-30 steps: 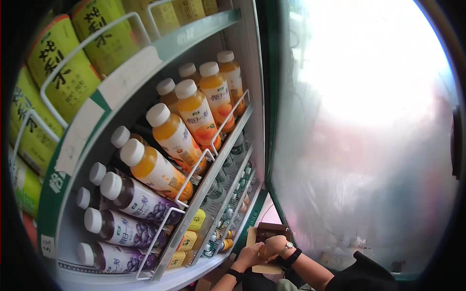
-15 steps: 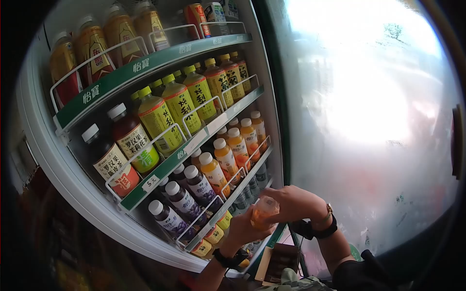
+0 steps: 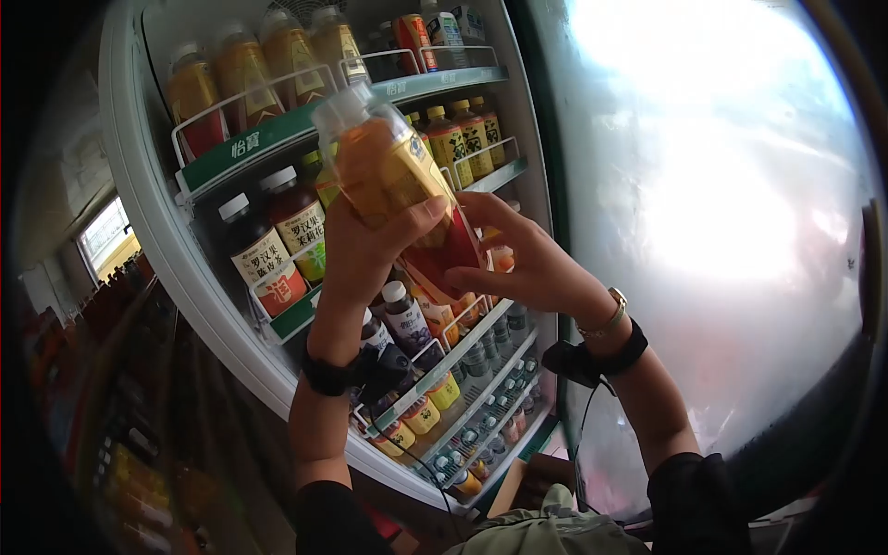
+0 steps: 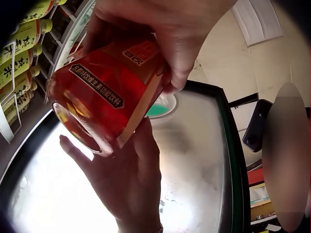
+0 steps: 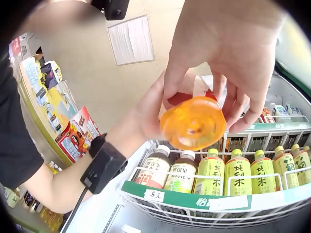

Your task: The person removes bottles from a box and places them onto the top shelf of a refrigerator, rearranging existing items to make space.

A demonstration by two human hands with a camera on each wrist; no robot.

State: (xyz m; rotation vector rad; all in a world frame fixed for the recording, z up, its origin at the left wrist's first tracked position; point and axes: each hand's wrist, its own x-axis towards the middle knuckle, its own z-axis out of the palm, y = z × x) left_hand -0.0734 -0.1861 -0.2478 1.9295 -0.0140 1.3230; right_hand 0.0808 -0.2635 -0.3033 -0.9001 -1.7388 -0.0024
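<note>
A drink bottle (image 3: 405, 171) of amber liquid, with a yellow and red label and a clear cap, is raised before the fridge shelves, tilted. My left hand (image 3: 365, 245) grips it round the middle, thumb across the label. The spread thumb and fingers of my right hand (image 3: 527, 254) straddle the bottle's lower end. From the left wrist, the red lower label and base show, with the right hand (image 4: 129, 177) underneath, one digit standing off the base. In the right wrist view the orange base (image 5: 194, 124) faces the camera.
Behind the hands stands an upright drinks fridge, its green-edged shelves (image 3: 277, 134) fronted by wire guards and filled with bottles. Its fogged door (image 3: 703, 277) is swung out at the right. An open cardboard box (image 3: 527, 481) is low down near the person's lap.
Both hands rose from the low box to the upper shelves. They held an orange-tinted bottle half a second ago; now the bottle is higher and tilted, in the left hand. The head view swung upward.
</note>
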